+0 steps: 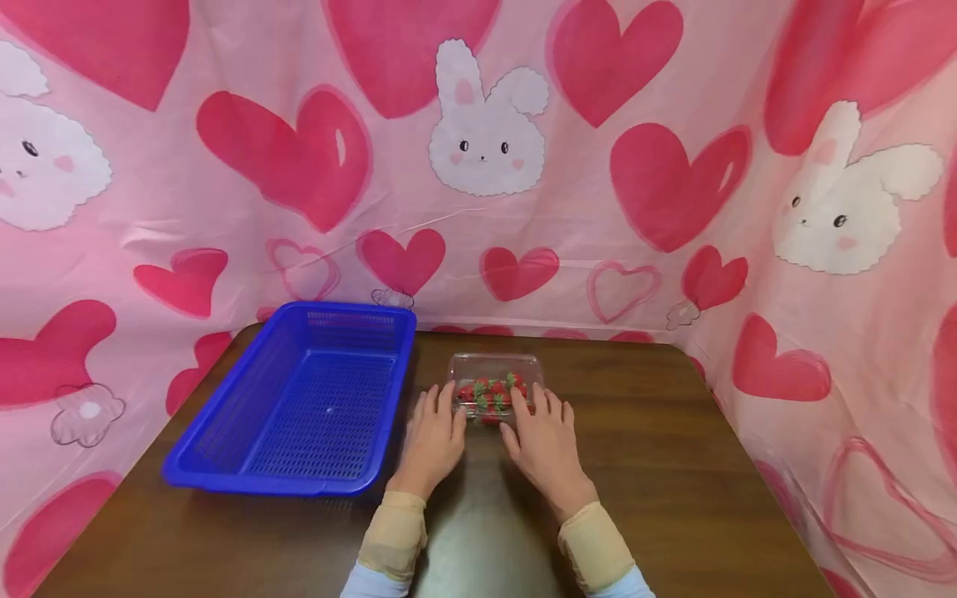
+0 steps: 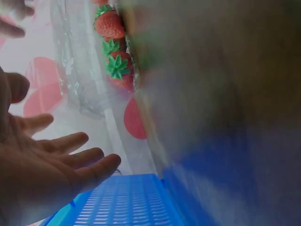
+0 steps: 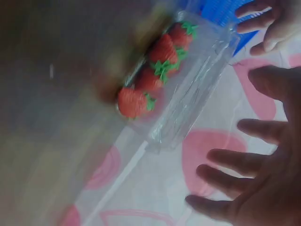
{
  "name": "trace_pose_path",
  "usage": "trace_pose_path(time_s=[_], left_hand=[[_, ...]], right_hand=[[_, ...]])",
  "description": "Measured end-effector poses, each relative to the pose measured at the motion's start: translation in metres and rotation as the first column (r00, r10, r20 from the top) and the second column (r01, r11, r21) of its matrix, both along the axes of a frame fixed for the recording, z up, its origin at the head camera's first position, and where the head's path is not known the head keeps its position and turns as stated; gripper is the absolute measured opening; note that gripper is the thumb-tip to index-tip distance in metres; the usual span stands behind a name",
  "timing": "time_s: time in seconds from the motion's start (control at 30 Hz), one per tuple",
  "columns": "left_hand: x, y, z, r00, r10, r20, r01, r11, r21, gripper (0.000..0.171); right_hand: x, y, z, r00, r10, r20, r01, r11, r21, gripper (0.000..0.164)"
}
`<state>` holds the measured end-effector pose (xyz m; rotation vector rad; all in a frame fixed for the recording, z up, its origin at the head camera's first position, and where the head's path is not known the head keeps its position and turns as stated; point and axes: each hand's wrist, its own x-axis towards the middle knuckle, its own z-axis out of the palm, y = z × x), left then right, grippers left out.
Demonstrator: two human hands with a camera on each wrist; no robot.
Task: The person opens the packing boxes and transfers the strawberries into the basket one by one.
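A clear plastic box (image 1: 496,363) holding several strawberries (image 1: 489,389) with green leaf caps sits on the wooden table. My left hand (image 1: 434,436) is at the box's near left corner, fingers extended and slightly spread. On the other side, my right hand (image 1: 547,444) reaches toward the near right corner, its fingers likewise extended. In the left wrist view, the left fingers (image 2: 70,150) show a gap between them and the box (image 2: 77,61). The right wrist view also shows the right fingers (image 3: 235,165) spread beside the box (image 3: 188,103), with nothing in their grasp.
A large blue plastic basket (image 1: 299,482) with slotted walls stands left of the box, close to my left hand. The brown table (image 1: 658,465) extends to the right. A pink curtain with hearts and rabbits (image 1: 583,208) hangs behind and around the table.
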<state>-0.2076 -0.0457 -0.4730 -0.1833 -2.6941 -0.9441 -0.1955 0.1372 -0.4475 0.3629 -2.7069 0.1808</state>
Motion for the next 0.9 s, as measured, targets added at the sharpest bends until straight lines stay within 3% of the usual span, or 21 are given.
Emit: trace_pose_path(time_s=[0.13, 0.27, 0.5, 0.6, 0.67, 0.73, 0.83, 0.9], left_hand=[[0.001, -0.002, -0.002, 0.998, 0.047, -0.048, -0.039, 0.987, 0.156, 0.041], [-0.001, -0.002, -0.002, 0.995, 0.101, 0.006, -0.099, 0.961, 0.259, 0.038], [-0.006, -0.003, -0.001, 0.984, 0.167, 0.066, -0.18, 0.908, 0.378, 0.034], [-0.008, -0.005, -0.002, 0.977, 0.179, 0.117, -0.212, 0.875, 0.435, 0.032], [-0.01, -0.007, -0.002, 0.973, 0.133, 0.187, -0.214, 0.816, 0.536, 0.032], [-0.011, -0.008, -0.002, 0.965, 0.064, 0.254, -0.219, 0.731, 0.646, 0.033], [-0.013, -0.009, -0.002, 0.942, -0.061, 0.331, -0.245, 0.548, 0.8, 0.036], [-0.015, -0.01, -0.003, 0.926, -0.119, 0.358, -0.271, 0.449, 0.852, 0.038]], right_hand=[[-0.016, -0.001, 0.005, 0.986, 0.094, -0.138, -0.093, 0.996, 0.013, 0.044], [-0.028, -0.001, 0.01, 0.967, 0.167, -0.19, -0.163, 0.986, 0.038, 0.035], [-0.042, 0.001, 0.014, 0.932, 0.303, -0.198, -0.285, 0.951, 0.117, 0.026], [-0.047, 0.002, 0.013, 0.912, 0.365, -0.186, -0.335, 0.926, 0.174, 0.021], [-0.049, 0.003, 0.012, 0.896, 0.404, -0.182, -0.366, 0.906, 0.212, 0.019], [-0.05, 0.004, 0.011, 0.883, 0.435, -0.177, -0.388, 0.888, 0.249, 0.02], [-0.052, 0.004, 0.009, 0.867, 0.472, -0.161, -0.417, 0.863, 0.286, 0.021], [-0.053, 0.004, 0.008, 0.867, 0.48, -0.135, -0.424, 0.852, 0.308, 0.022]])
